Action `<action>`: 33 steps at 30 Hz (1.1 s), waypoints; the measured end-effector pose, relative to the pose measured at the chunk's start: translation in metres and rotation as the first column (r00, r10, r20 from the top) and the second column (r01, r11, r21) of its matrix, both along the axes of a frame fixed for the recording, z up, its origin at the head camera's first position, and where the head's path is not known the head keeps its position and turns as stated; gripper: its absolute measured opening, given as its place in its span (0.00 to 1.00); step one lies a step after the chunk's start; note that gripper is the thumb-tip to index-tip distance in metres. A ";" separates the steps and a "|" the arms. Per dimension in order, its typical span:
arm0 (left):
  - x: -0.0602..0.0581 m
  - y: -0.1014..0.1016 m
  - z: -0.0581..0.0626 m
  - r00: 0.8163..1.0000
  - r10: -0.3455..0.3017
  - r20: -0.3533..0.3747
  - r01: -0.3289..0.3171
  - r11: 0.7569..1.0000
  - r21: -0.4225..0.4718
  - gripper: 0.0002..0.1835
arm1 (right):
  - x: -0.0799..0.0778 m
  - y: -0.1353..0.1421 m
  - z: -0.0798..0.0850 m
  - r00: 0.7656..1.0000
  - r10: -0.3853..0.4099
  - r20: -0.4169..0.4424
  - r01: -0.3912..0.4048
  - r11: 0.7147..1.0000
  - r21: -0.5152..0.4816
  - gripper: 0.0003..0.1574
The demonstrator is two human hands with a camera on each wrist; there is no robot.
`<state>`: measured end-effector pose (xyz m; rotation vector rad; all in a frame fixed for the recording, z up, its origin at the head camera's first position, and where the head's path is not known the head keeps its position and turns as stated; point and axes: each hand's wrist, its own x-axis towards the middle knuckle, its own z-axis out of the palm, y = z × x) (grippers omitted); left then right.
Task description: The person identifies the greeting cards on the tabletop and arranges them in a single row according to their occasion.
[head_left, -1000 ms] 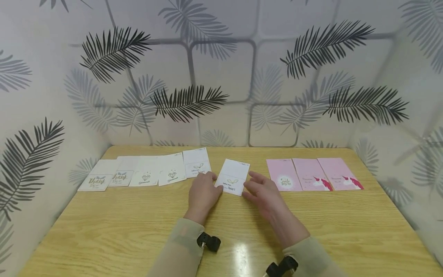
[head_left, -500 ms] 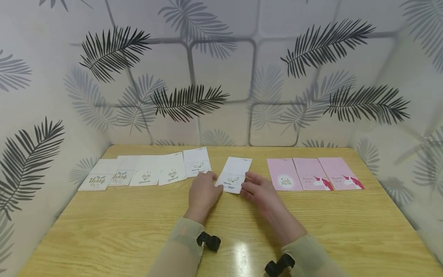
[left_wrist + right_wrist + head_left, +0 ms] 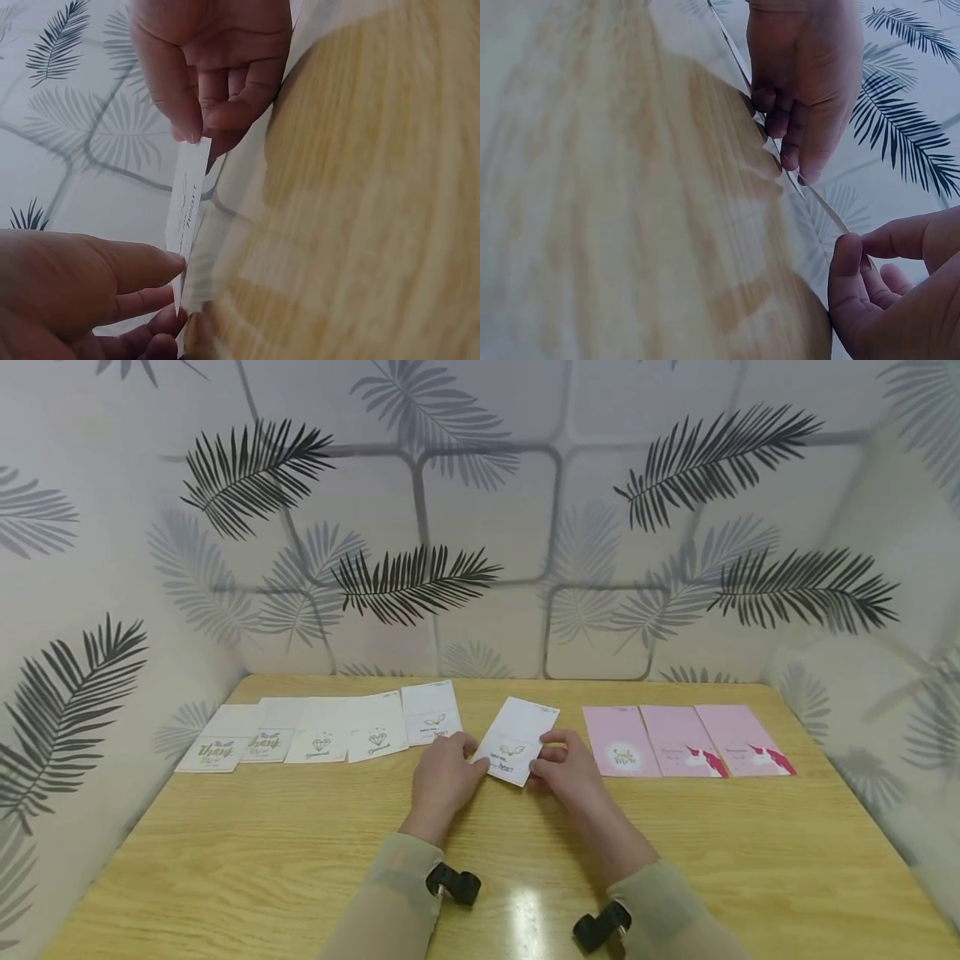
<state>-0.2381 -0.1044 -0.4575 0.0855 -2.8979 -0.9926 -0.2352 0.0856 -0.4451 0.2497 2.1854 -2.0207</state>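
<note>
Head view: leaf-printed walls [image 3: 495, 518] border the wooden table [image 3: 285, 843] under white cards [image 3: 525, 722].

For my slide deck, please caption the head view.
Left hand and right hand hold a white card between five white cards and three pink cards on a wood-grain table.

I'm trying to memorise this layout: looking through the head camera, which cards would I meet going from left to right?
First thank-you card, second thank-you card, first diamond card, second diamond card, first heart card, second heart card (held), Smile More card, first unicorn card, second unicorn card.
</note>
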 end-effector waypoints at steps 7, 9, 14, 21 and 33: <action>0.003 0.004 0.008 1.000 0.001 -0.021 0.001 0.994 0.107 0.10 | 0.001 0.013 0.009 0.998 -0.018 -0.063 0.024 0.995 0.101 0.29; 0.005 0.007 0.013 0.999 0.002 -0.040 0.003 0.992 0.129 0.09 | 0.001 0.018 0.013 0.996 -0.019 -0.083 0.029 0.992 0.120 0.29; 0.009 0.019 0.023 0.997 0.003 -0.081 0.012 0.983 0.185 0.08 | 0.001 0.030 0.022 0.989 -0.025 -0.147 0.056 0.976 0.211 0.27; 0.006 0.038 0.029 0.994 -0.013 -0.109 0.033 0.981 0.189 0.05 | 0.001 0.047 0.027 0.979 -0.054 -0.197 0.106 0.959 0.264 0.25; -0.001 0.062 0.026 0.995 -0.034 -0.098 0.053 0.979 0.195 0.04 | -0.007 0.070 0.024 0.982 -0.036 -0.186 0.109 0.911 0.398 0.26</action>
